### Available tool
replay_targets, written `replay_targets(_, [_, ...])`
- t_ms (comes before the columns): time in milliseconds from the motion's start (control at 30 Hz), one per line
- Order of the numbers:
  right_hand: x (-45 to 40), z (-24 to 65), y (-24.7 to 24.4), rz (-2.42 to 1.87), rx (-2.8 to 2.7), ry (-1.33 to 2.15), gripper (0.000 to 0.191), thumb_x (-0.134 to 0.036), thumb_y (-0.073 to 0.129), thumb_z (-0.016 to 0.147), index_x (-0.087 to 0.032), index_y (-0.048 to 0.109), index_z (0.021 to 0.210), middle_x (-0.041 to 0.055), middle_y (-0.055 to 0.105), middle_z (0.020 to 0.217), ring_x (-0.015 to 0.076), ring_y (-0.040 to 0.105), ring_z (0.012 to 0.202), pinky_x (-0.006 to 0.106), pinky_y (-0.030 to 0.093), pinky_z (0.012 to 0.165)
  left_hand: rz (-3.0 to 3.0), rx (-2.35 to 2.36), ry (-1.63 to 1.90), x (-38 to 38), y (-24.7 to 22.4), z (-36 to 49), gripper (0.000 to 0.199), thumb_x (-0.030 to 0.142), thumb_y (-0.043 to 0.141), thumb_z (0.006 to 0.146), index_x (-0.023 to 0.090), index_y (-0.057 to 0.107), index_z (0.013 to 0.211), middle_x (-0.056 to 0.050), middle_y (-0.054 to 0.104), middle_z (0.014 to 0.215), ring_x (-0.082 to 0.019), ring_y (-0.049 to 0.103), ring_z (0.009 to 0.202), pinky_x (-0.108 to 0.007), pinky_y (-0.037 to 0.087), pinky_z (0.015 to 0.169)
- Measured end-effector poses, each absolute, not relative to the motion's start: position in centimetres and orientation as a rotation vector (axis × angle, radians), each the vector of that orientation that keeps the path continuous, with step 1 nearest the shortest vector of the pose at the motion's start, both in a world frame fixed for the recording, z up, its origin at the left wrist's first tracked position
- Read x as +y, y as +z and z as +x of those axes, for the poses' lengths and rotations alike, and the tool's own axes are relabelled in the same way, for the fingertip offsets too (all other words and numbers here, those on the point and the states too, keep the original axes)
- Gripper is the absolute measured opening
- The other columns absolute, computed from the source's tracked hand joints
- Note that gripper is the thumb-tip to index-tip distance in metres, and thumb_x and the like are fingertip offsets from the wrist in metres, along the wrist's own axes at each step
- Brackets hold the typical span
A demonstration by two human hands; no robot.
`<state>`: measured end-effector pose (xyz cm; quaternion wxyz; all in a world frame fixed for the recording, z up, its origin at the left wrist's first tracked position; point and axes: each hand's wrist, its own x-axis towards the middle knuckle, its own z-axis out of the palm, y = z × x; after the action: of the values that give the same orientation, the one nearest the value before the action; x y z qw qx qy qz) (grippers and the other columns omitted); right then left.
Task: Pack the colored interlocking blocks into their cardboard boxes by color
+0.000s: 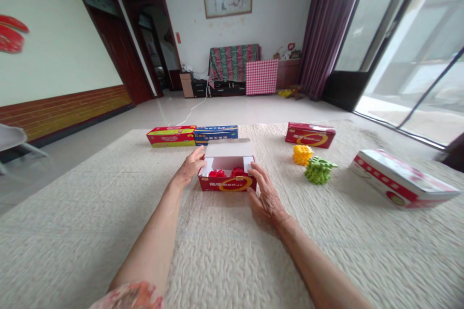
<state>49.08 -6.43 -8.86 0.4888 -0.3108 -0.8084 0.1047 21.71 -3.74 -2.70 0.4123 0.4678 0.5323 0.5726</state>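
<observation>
A red cardboard box [227, 184] sits in front of me on the quilted cover, its white lid flap [229, 147] raised at the back. Inside lie two red pieces [217, 173], partly hidden by the front wall. My left hand [189, 168] grips the box at its left end, thumb near the top edge and fingers toward the back corner. At the right end, my right hand [266, 197] holds the box between fingers at the upper edge and a thumb low near the front corner.
Behind stand a red-yellow box [172, 137] and a blue box [216, 133]. To the right are another red box [311, 136], a yellow knobby block [302, 154], a green knobby block [319, 171] and a white-red box [404, 178]. The quilted cover [217, 251] lies beneath.
</observation>
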Motion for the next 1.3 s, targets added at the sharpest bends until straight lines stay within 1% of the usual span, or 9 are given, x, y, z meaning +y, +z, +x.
replay_targets(200, [-6.5,49.1,-8.8,-0.744,-1.953,0.293,0.051,-0.014,0.05,0.085,-0.024,0.041,0.134,0.014,0.039,0.149,0.0263,0.037,0.139,0.051,0.037,0.112,1.25,1.215,1.716,-3.5,-3.7,22.4,0.087,0.01,0.065,0.052,0.02,0.049,0.137,-0.012,0.068,0.116,-0.024,0.064,0.109,-0.037,0.051,0.09])
replay_targets(400, [-6.7,49.0,-8.6,-0.74,-1.916,0.314,0.053,-0.014,0.049,0.085,-0.026,0.041,0.135,0.0134,0.039,0.149,0.0271,0.039,0.138,0.051,0.038,0.111,1.234,1.293,1.774,-4.1,-4.5,22.6,0.035,0.021,0.072,0.056,0.017,0.071,0.091,-0.005,0.072,0.085,-0.019,0.067,0.076,-0.028,0.052,0.065])
replay_targets(533, [-6.8,48.9,-8.7,-0.81,-1.796,0.339,0.056,-0.018,0.052,0.085,-0.027,0.037,0.138,0.015,0.039,0.148,0.0298,0.042,0.135,0.051,0.049,0.098,1.206,1.319,1.808,-4.4,-5.0,22.4,0.026,0.026,0.072,0.059,0.017,0.073,0.084,-0.002,0.07,0.071,-0.015,0.064,0.062,-0.026,0.049,0.059])
replay_targets(633, [-6.9,48.9,-8.5,-0.825,-1.694,0.312,0.064,-0.021,0.055,0.084,-0.027,0.031,0.143,0.0159,0.036,0.15,0.0312,0.04,0.136,0.05,0.053,0.09,1.254,1.302,1.828,-4.3,-5.3,22.3,0.022,0.026,0.071,0.059,0.018,0.073,0.08,-0.004,0.072,0.078,-0.019,0.068,0.078,-0.03,0.053,0.071])
replay_targets(733, [-6.8,49.0,-8.2,-0.797,-1.706,0.269,0.066,-0.022,0.054,0.087,-0.031,0.027,0.146,0.013,0.033,0.154,0.0311,0.037,0.139,0.053,0.051,0.095,1.319,1.292,1.832,-4.3,-5.3,22.3,0.018,0.024,0.071,0.059,0.018,0.073,0.076,-0.006,0.073,0.092,-0.024,0.067,0.097,-0.035,0.052,0.086])
replay_targets(867, [-6.8,49.0,-7.8,-0.757,-1.775,0.263,0.057,-0.021,0.05,0.092,-0.035,0.034,0.144,0.0083,0.037,0.152,0.0289,0.04,0.137,0.056,0.044,0.104,1.378,1.301,1.784,-4.8,-4.7,22.0,0.017,0.021,0.069,0.061,0.018,0.075,0.077,-0.007,0.074,0.097,-0.026,0.065,0.106,-0.039,0.048,0.096])
replay_targets(967, [-6.8,48.9,-7.6,-0.738,-1.807,0.235,0.053,-0.02,0.049,0.092,-0.034,0.037,0.142,0.0078,0.037,0.152,0.0278,0.04,0.138,0.056,0.039,0.11,1.388,1.254,1.594,-5.9,-3.9,21.0,0.03,0.019,0.066,0.063,0.018,0.076,0.092,-0.008,0.074,0.101,-0.028,0.064,0.11,-0.042,0.047,0.099])
replay_targets(1133, [-6.7,48.9,-7.7,-0.73,-1.819,0.232,0.054,-0.018,0.048,0.092,-0.032,0.035,0.143,0.0091,0.036,0.152,0.0272,0.039,0.138,0.056,0.039,0.11,1.396,1.008,1.327,-7.6,-2.9,19.2,0.053,0.019,0.068,0.066,0.02,0.069,0.119,-0.011,0.067,0.126,-0.03,0.056,0.123,-0.044,0.04,0.107])
replay_targets(1300, [-6.7,48.9,-7.9,-0.705,-1.825,0.249,0.055,-0.016,0.048,0.092,-0.031,0.035,0.143,0.0097,0.035,0.152,0.027,0.038,0.138,0.057,0.038,0.11,1.585,1.141,1.308,-7.6,-3.1,19.3,0.035,0.031,0.074,0.072,0.021,0.073,0.106,-0.009,0.056,0.141,-0.033,0.041,0.138,-0.047,0.028,0.115])
